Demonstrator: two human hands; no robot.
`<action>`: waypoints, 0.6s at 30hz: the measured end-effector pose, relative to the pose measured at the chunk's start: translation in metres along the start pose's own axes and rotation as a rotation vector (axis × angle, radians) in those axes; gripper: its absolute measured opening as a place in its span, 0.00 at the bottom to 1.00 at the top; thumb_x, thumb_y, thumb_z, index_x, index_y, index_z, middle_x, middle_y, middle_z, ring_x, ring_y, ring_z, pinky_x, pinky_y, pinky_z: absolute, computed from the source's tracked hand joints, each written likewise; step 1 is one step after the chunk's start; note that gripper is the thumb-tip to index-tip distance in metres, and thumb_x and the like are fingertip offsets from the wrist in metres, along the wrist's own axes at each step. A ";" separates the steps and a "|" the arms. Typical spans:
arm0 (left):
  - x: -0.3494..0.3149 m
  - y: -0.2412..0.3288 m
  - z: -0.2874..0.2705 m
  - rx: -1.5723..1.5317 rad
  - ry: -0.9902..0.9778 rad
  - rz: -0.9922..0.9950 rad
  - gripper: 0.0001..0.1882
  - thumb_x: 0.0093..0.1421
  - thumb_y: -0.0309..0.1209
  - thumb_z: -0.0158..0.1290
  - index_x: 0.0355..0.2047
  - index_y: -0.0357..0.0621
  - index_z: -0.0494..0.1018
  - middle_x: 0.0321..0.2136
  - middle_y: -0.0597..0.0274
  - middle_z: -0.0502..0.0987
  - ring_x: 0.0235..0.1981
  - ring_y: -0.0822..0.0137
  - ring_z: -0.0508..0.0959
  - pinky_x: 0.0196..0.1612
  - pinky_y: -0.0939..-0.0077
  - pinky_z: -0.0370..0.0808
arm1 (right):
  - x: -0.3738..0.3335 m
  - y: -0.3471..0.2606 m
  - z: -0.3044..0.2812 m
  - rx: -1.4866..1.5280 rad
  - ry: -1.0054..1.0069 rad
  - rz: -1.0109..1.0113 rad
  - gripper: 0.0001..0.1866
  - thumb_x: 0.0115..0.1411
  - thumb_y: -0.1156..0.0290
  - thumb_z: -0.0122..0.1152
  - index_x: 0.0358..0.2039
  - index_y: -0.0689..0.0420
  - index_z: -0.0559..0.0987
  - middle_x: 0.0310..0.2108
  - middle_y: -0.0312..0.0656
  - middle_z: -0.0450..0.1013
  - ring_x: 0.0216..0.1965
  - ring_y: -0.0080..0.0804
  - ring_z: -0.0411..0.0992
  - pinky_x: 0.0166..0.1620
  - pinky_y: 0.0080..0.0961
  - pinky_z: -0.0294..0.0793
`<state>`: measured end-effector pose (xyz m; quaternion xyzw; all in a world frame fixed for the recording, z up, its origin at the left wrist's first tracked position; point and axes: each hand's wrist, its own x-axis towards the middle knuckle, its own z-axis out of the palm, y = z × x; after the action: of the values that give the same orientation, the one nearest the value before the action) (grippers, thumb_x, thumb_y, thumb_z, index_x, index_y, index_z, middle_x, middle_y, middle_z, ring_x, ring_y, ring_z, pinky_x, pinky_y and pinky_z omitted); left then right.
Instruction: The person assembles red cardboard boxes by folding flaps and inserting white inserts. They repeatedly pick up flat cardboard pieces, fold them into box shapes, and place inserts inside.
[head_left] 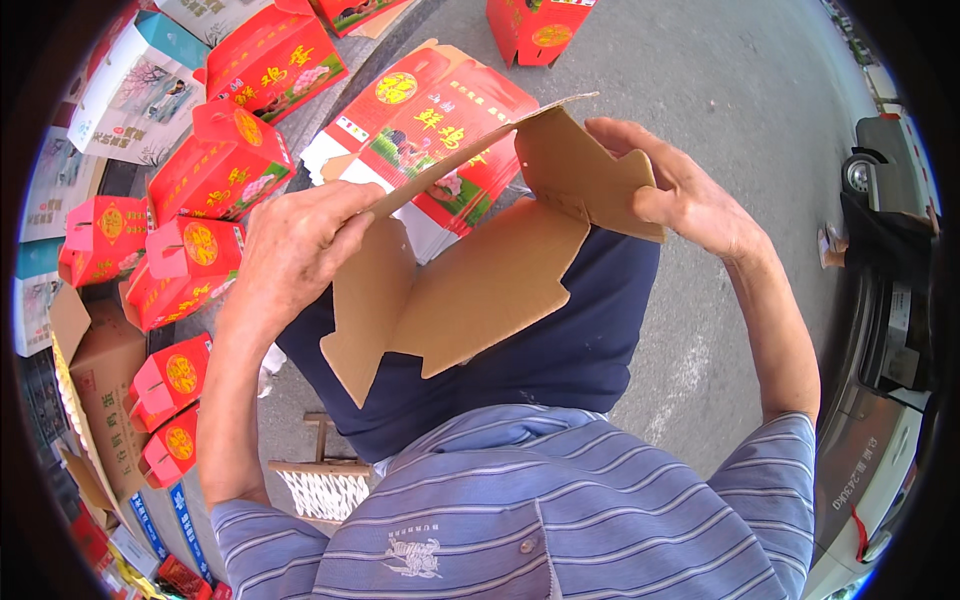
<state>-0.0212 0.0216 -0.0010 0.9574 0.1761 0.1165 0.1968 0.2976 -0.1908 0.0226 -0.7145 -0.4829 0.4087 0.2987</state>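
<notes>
A partly unfolded cardboard box (480,285) spans my lap, its plain brown inside facing me and its notched flaps loose. My left hand (310,235) is closed on its left upper edge, thumb toward the inside. On the far right, my right hand (685,190) grips a side flap, fingers behind and thumb at the edge. Just beyond lies a stack of flat red printed cartons (430,120), partly covered by the box I hold.
Several folded red gift boxes (225,160) and white-teal boxes (150,85) stand at left. A red box (540,30) is on the pavement ahead. At lower left are a brown carton (105,370) and a stool (320,490). Vehicles (865,450) and another person (885,235) are at right.
</notes>
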 end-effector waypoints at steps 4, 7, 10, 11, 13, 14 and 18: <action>-0.015 -0.012 0.002 -0.029 0.125 -0.240 0.11 0.60 0.27 0.66 0.42 0.36 0.82 0.32 0.56 0.84 0.34 0.63 0.87 0.36 0.70 0.81 | -0.008 0.004 -0.002 0.078 -0.111 0.031 0.67 0.42 0.15 0.63 0.70 0.56 0.68 0.64 0.47 0.69 0.67 0.43 0.66 0.69 0.44 0.63; -0.042 -0.008 0.014 -0.103 0.207 -0.336 0.12 0.58 0.27 0.68 0.41 0.35 0.82 0.34 0.55 0.84 0.38 0.66 0.86 0.40 0.73 0.82 | -0.016 0.008 0.005 0.056 -0.088 0.023 0.66 0.43 0.15 0.63 0.69 0.57 0.68 0.63 0.46 0.70 0.65 0.42 0.66 0.68 0.43 0.64; -0.069 -0.010 0.028 -0.257 0.246 -0.543 0.15 0.59 0.25 0.68 0.46 0.35 0.81 0.40 0.56 0.85 0.43 0.67 0.85 0.48 0.72 0.81 | -0.019 0.006 0.009 0.084 -0.067 0.044 0.62 0.46 0.21 0.65 0.69 0.58 0.69 0.62 0.45 0.71 0.64 0.40 0.66 0.69 0.42 0.63; -0.078 -0.013 0.039 -0.394 0.287 -0.642 0.15 0.60 0.24 0.67 0.47 0.36 0.81 0.43 0.57 0.85 0.45 0.68 0.84 0.51 0.72 0.80 | -0.022 0.010 0.008 0.096 -0.063 0.041 0.59 0.49 0.24 0.66 0.68 0.59 0.69 0.62 0.45 0.71 0.64 0.39 0.66 0.69 0.42 0.63; -0.095 -0.011 0.056 -0.658 0.344 -0.742 0.19 0.62 0.26 0.66 0.53 0.37 0.80 0.49 0.58 0.84 0.50 0.67 0.82 0.54 0.73 0.78 | -0.024 0.011 0.009 0.085 -0.064 0.017 0.50 0.49 0.42 0.62 0.68 0.59 0.68 0.61 0.47 0.72 0.62 0.40 0.68 0.67 0.40 0.66; -0.098 -0.011 0.062 -0.730 0.347 -0.749 0.19 0.63 0.27 0.66 0.54 0.37 0.80 0.50 0.58 0.83 0.51 0.67 0.82 0.55 0.73 0.77 | -0.024 0.009 0.010 0.057 -0.069 -0.002 0.46 0.47 0.55 0.58 0.68 0.60 0.68 0.59 0.49 0.73 0.61 0.42 0.70 0.65 0.38 0.68; -0.092 -0.006 0.080 -0.972 0.409 -0.679 0.18 0.66 0.31 0.65 0.53 0.36 0.81 0.58 0.54 0.79 0.55 0.66 0.80 0.58 0.71 0.75 | -0.027 -0.002 0.020 0.000 -0.061 0.041 0.43 0.46 0.72 0.52 0.69 0.60 0.67 0.55 0.49 0.75 0.55 0.41 0.75 0.59 0.34 0.74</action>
<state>-0.0834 -0.0354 -0.0897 0.6076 0.4313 0.2954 0.5980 0.2738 -0.2148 0.0223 -0.7113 -0.4771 0.4364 0.2755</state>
